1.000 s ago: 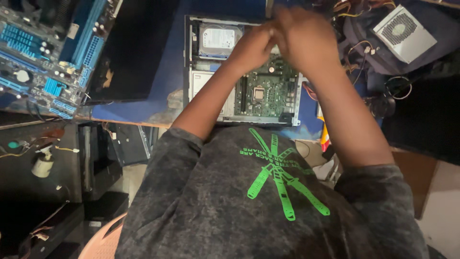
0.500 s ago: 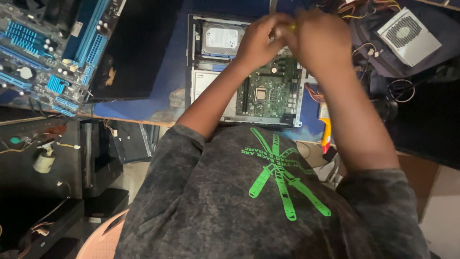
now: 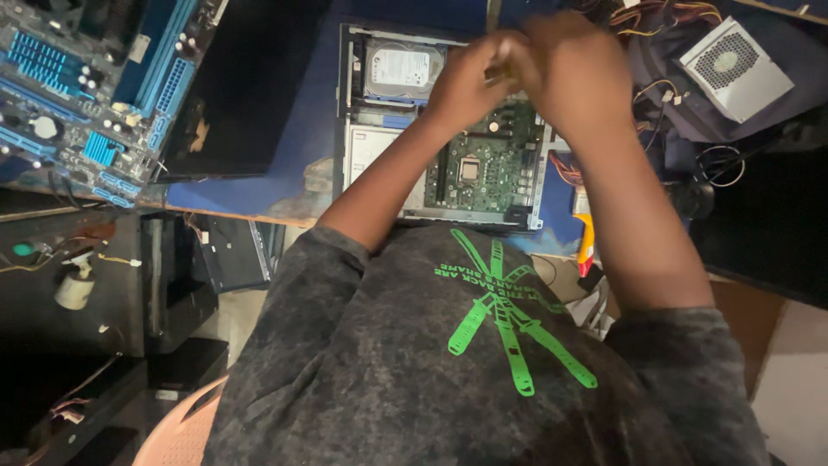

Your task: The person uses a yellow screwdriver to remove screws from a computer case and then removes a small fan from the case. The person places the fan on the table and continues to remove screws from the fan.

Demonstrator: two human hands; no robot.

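Head view looks straight down on a person in a grey shirt with a green print, both arms stretched forward over an open computer case (image 3: 345, 112) lying flat on a blue table (image 3: 302, 129). Left hand (image 3: 470, 78) and right hand (image 3: 573, 73) meet above the far part of the case, just past the green motherboard (image 3: 483, 168). Between them a thin, pale, stick-like tool (image 3: 493, 22) rises toward the top edge of the frame; the left fingers (image 3: 500, 60) are curled about its lower part, and the right hand presses close against them. The right hand is blurred, so I cannot tell whether its fingers are clenched on the tool or only bunched beside it.

Inside the case, a silver hard drive (image 3: 404, 69) sits in the far left corner, just left of the left hand. The motherboard's square processor socket (image 3: 468, 169) lies bare, nearer the person than the hands.

Well left of the case, a second motherboard (image 3: 95, 95), blue, lies at the table's edge, with a flat black panel (image 3: 246, 95) between it and the case. A white power supply (image 3: 733, 69) with a round grille rests at the far right among loose wires (image 3: 655, 17).
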